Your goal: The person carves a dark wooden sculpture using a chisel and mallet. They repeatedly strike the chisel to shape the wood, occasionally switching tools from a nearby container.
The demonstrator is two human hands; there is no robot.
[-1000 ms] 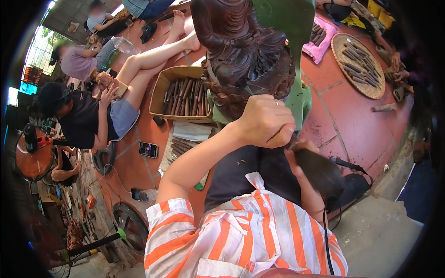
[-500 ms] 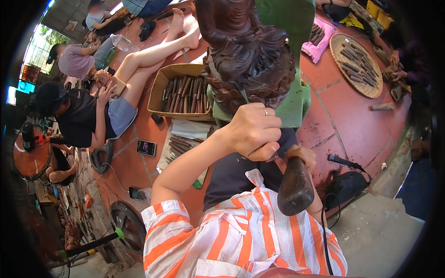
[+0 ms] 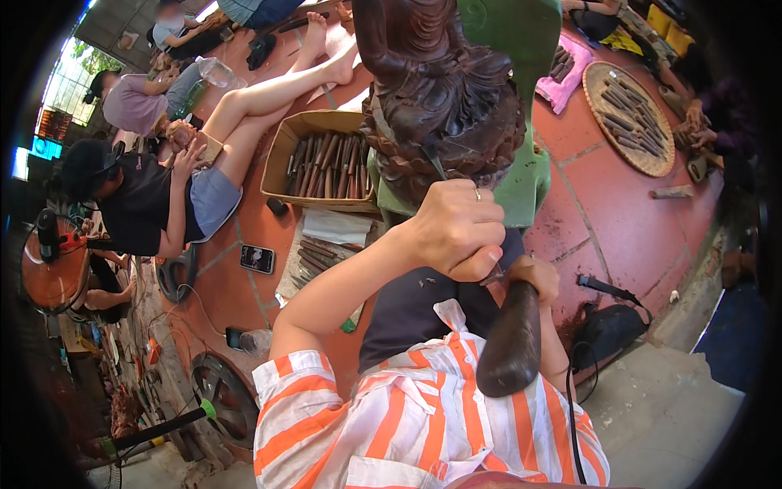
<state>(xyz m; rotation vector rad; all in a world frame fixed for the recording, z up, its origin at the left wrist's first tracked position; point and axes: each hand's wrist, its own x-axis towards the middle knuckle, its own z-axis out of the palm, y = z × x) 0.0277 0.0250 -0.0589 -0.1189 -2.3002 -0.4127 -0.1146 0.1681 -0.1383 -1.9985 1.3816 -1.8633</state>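
Mallet (image 3: 511, 346): swung left and nearer since the frame a second ago, from a blur right of the knees to lying over the striped shirt (image 3: 391, 403). Dark, smooth, club-shaped; judged dense and stiff, perhaps slick where polished. Best held at the narrow end.

Right hand (image 3: 533, 279): fingers curled fully round that narrow end, no gap seen.

Left hand (image 3: 459, 232): closed fist, knuckles up, round a chisel (image 3: 434, 164); slim blade out at the far side, handle end showing at the near side. Judged light and rigid; grip the handle, clear of the edge.

Carved figure (image 3: 440, 110): seated, dark brown, on a petalled base, far side of the left hand, before a green support (image 3: 533, 189). Blade points at the base; actual contact cannot be told. Judged heavy and hard, thin fold and petal edges liable to chip; take hold low, by the solid base.

Carton (image 3: 275, 173): left of the figure, filled with slender handled tools (image 3: 326, 167).
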